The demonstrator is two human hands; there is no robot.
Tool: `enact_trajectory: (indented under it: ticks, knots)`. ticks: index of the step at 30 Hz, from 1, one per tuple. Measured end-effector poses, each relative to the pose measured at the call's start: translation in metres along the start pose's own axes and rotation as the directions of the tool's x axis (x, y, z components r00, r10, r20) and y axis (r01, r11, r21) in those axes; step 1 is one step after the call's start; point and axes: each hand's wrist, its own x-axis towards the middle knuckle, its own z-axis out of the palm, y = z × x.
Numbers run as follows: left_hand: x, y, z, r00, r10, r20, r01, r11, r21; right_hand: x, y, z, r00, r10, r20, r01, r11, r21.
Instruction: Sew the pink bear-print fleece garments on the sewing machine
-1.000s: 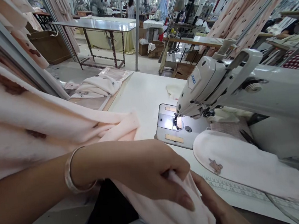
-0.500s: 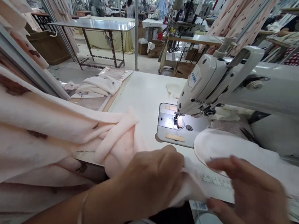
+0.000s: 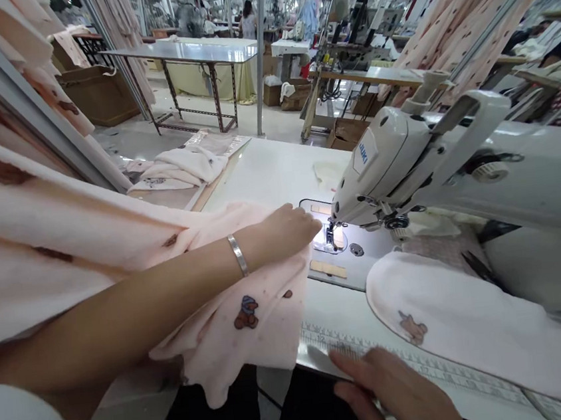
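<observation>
My left hand (image 3: pixel 290 232), a silver bangle at its wrist, is closed on the edge of a soft pink printed fabric (image 3: pixel 271 311). It lies just left of the presser foot (image 3: pixel 332 234) of a white sewing machine (image 3: pixel 385 152). The fabric drapes over the table's front edge, with a brown bear print showing. My right hand (image 3: pixel 400 391) is low at the front edge, thumb and forefinger apart, its other fingers partly hidden. Right of the needle plate (image 3: pixel 365 254) lies a rounded pale pink piece (image 3: pixel 451 305) with a bear print.
A ruler scale (image 3: pixel 355 346) runs along the table's front edge. Dark scissors (image 3: pixel 479 266) lie under the machine arm. Folded white cloth (image 3: pixel 180 167) rests beyond the table's left side. Large pink fabric (image 3: pixel 62 226) hangs at left, next to a metal post (image 3: pixel 32 96).
My left hand has moved forward and up to the needle plate, bringing the pink fabric's edge along and spreading it out. My right hand has moved left and down, away from the rounded piece.
</observation>
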Motion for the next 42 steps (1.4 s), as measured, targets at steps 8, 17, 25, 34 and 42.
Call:
enact_trajectory:
  ticks: [8, 17, 25, 34, 42]
  knots:
    - [-0.019, 0.003, -0.027, 0.999, -0.022, 0.040, 0.026, 0.995, -0.093, 0.026, 0.011, 0.006, 0.968, -0.229, 0.104, 0.230, 0.973, 0.002]
    - [-0.004, 0.019, -0.004, 0.998, -0.035, 0.057, 0.052, 0.941, -0.334, 0.027, 0.044, -0.022, 0.991, -0.063, 0.115, 0.079, 0.988, -0.136]
    - [-0.007, 0.014, -0.037, 0.977, -0.195, 0.085, 0.196, 0.668, -0.718, 0.049, 0.057, -0.004, 0.926, 0.372, 0.058, -0.377, 0.917, 0.131]
    - [0.009, 0.027, -0.022, 0.916, -0.389, -0.101, 0.358, 0.904, -0.232, 0.061, 0.074, -0.001, 0.973, 0.228, 0.031, -0.225, 0.972, -0.060]
    - [-0.032, 0.085, 0.017, 0.935, -0.289, -0.203, 0.212, 0.919, -0.332, 0.064, 0.085, -0.006, 0.988, -0.134, 0.073, 0.149, 0.947, -0.285]
